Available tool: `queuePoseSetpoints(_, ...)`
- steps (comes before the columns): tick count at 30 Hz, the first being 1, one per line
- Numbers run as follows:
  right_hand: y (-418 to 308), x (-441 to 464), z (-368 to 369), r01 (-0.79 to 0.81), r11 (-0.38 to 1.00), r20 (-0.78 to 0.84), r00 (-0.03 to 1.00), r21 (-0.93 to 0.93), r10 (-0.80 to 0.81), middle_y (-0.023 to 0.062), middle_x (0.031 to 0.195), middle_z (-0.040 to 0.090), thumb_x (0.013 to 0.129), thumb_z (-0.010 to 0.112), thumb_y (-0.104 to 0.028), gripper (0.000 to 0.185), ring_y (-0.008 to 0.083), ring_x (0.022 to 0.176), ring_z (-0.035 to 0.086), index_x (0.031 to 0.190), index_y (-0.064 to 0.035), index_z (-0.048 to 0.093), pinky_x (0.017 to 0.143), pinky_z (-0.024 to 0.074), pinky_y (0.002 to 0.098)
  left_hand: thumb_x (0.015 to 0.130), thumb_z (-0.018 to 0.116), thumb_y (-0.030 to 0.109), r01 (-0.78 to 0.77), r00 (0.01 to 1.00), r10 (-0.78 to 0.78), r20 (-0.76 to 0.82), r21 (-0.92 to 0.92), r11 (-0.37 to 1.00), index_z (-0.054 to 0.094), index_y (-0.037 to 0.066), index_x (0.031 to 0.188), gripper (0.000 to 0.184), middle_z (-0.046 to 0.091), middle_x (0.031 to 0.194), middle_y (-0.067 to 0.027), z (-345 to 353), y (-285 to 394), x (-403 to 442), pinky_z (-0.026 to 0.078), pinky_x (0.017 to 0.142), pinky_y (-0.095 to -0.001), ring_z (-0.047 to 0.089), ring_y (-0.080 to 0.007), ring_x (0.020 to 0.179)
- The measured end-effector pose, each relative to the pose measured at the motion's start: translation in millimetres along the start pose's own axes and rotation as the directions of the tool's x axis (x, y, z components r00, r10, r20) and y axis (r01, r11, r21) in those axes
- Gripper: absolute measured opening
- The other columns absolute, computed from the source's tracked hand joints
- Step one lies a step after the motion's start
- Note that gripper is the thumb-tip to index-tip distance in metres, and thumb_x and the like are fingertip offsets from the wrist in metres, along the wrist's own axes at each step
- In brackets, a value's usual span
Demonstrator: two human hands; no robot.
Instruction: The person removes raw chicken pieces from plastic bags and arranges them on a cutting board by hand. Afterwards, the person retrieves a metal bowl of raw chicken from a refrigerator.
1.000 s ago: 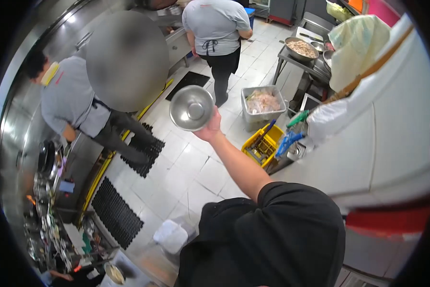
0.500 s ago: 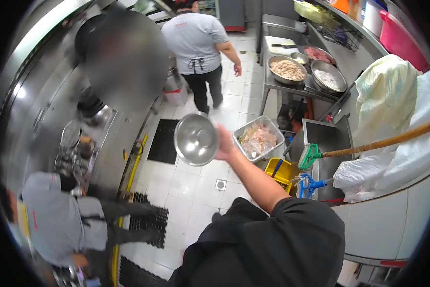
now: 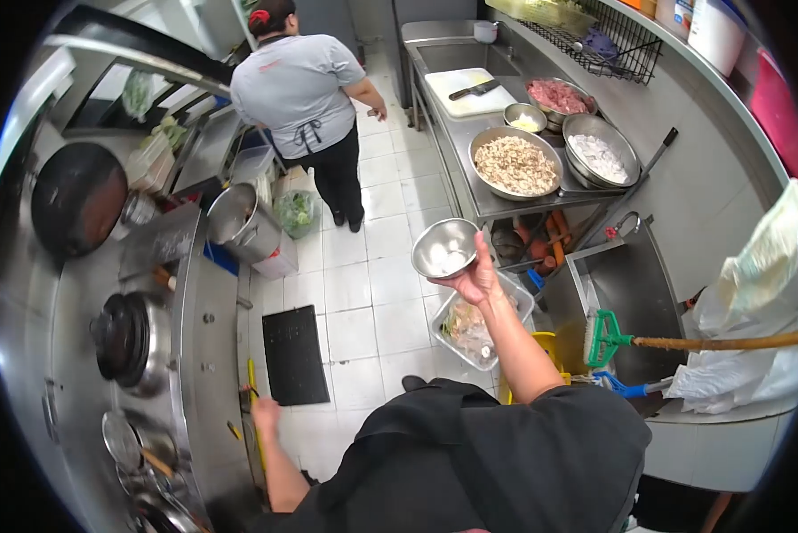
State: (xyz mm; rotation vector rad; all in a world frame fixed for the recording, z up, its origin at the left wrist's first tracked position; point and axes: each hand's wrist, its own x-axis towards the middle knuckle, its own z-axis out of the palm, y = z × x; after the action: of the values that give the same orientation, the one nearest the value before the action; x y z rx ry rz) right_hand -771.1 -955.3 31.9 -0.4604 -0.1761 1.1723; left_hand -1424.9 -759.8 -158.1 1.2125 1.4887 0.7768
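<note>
From the head camera, I have the small steel bowl point(image 3: 436, 250) out at the end of my extended arm, gripped at its near right side by the right hand point(image 3: 476, 279). The hand is closed only partway, wrapped around the bowl: one digit points up along the right edge and the others reach beneath it. The bowl lies just beyond the palm and a little to its left, tilted so that I look into its mouth; I cannot tell whether the bright patches inside are only glare.

My left hand point(image 3: 264, 416) hangs well apart from the bowl, low on the left near a yellow strip point(image 3: 251, 371) and a black mat point(image 3: 294, 355). Its fingers look loosely curled, but I cannot tell whether it has hold of anything.

Below the bowl in my view is a plastic tub point(image 3: 438, 332) with pale pink contents, partly covered by my right forearm. Beyond and to the right, the steel surface point(image 3: 458, 142) carries a wide bowl point(image 3: 510, 193) of chopped brown pieces and a white cutting board point(image 3: 453, 104) with a knife point(image 3: 474, 90).
</note>
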Motion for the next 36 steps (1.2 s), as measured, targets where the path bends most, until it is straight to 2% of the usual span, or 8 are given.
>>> queuePoseSetpoints(4,-3.8,129.8,-0.3,0.079,0.994,-0.334,0.937,-0.076,-0.1,0.0212,0.131,0.055,0.091,0.064,-0.031,0.058,0.0423,0.125,0.056,0.138,-0.003,0.045,0.101,0.0421,0.0757,0.099,0.06,0.032,0.252,0.808,-0.436,0.396,0.436,0.864,0.068,0.012,0.093,0.022,0.066,0.085,-0.0057,93.7,-92.2,18.5,0.052,0.053,-0.0347,0.067,-0.0182,0.072)
queuePoseSetpoints(5,-11.5,165.8,-2.8,0.121,0.993,-0.346,0.931,-0.012,-0.118,0.0217,0.126,0.055,0.091,0.061,-0.026,0.052,0.0425,0.119,0.058,0.135,-0.0012,0.046,0.1,0.0429,0.0763,0.099,0.058,0.035,-0.608,0.765,0.218,0.606,0.568,0.555,0.071,0.007,0.093,0.031,0.07,0.09,-0.0124,107.2,-78.1,-7.6,0.054,0.057,-0.0403,0.068,-0.0237,0.069)
queuePoseSetpoints(8,-42.1,284.6,-34.0,0.284,0.958,-0.549,0.794,-0.046,-0.262,0.0228,0.112,0.057,0.092,0.053,-0.013,0.037,0.0426,0.1,0.061,0.125,0.0028,0.05,0.097,0.0464,0.076,0.099,0.057,0.034,-0.102,0.735,-0.451,0.505,0.741,0.664,0.072,0.006,0.092,0.032,0.071,0.091,-0.0136,127.9,-82.2,15.7,0.054,0.06,-0.042,0.068,-0.026,0.071)
queuePoseSetpoints(20,-128.7,533.7,-103.4,0.824,0.536,-0.912,0.061,-0.183,-0.406,0.0253,0.133,0.05,0.098,0.051,-0.013,0.04,0.0391,0.099,0.065,0.132,0.008,0.045,0.082,0.063,0.0503,0.097,0.055,0.031,-0.695,0.609,-0.251,0.753,0.659,0.29,0.074,0.001,0.088,0.036,0.074,0.093,-0.0183,281.7,124.1,529.9,0.055,0.073,-0.0488,0.07,-0.0355,0.076)
queuePoseSetpoints(22,-125.3,551.7,-92.7,0.473,0.877,-0.81,0.483,-0.079,-0.333,0.019,0.112,0.062,0.098,0.054,-0.019,0.027,0.0328,0.087,0.069,0.116,0.0019,0.054,0.069,0.0618,0.0431,0.097,0.054,0.028,-0.895,0.441,-0.093,0.892,0.431,-0.116,0.073,0.0,0.087,0.036,0.074,0.092,-0.0197,327.8,192.1,643.2,0.055,0.074,-0.0502,0.07,-0.0375,0.079)
queuePoseSetpoints(26,-186.3,634.9,-96.8,0.166,0.608,-0.549,0.294,-0.777,-0.782,0.0094,0.086,0.065,0.095,0.058,-0.019,0.017,0.0204,0.064,0.066,0.102,-0.0027,0.058,0.047,0.0531,0.0347,0.098,0.059,0.023,-0.569,0.806,0.262,0.53,0.575,0.587,0.068,-0.003,0.096,0.028,0.072,0.091,-0.0191,484.2,400.1,830.9,0.054,0.068,-0.0423,0.07,-0.0302,0.08)
queuePoseSetpoints(29,-258.7,702.9,-145.8,-0.47,0.285,-0.351,0.058,-0.835,-0.935,0.0211,0.097,0.071,0.09,0.064,-0.029,0.04,0.0342,0.093,0.071,0.114,0.0028,0.059,0.085,0.0558,0.0445,0.101,0.059,0.025,-0.389,0.819,0.228,0.526,0.216,0.896,0.064,0.0,0.104,0.026,0.068,0.086,-0.0083,594.0,532.4,842.5,0.051,0.064,-0.0331,0.064,-0.0176,0.074)
queuePoseSetpoints(36,-339.7,760.7,-161.0,-0.886,0.229,-0.657,0.106,-0.404,-0.746,0.0177,0.113,0.074,0.092,0.054,-0.029,0.038,0.033,0.107,0.071,0.113,-0.0037,0.073,0.091,0.055,0.0441,0.101,0.061,0.032,-0.583,0.571,0.079,0.817,0.336,0.74,0.065,0.001,0.107,0.032,0.068,0.088,-0.0053,687.4,490.7,862.5,0.051,0.072,-0.0329,0.061,-0.0142,0.079)
